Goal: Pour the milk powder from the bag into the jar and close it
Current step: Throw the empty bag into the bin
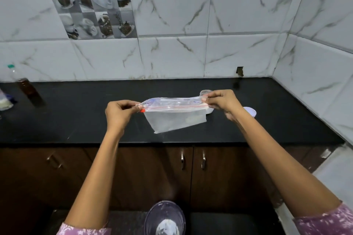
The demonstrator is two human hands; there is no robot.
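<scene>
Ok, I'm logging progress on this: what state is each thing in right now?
bag: held up by both top corners, nearly empty
left hand: pinching the bag's left corner
right hand: pinching its right corner
jar: mostly hidden, lid off
lid: lying on the counter

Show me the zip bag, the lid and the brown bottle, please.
zip bag (175, 120): head view, on its clear lower panel.
lid (250, 112): head view, on its white top.
brown bottle (26, 87): head view, on its dark body.
</scene>
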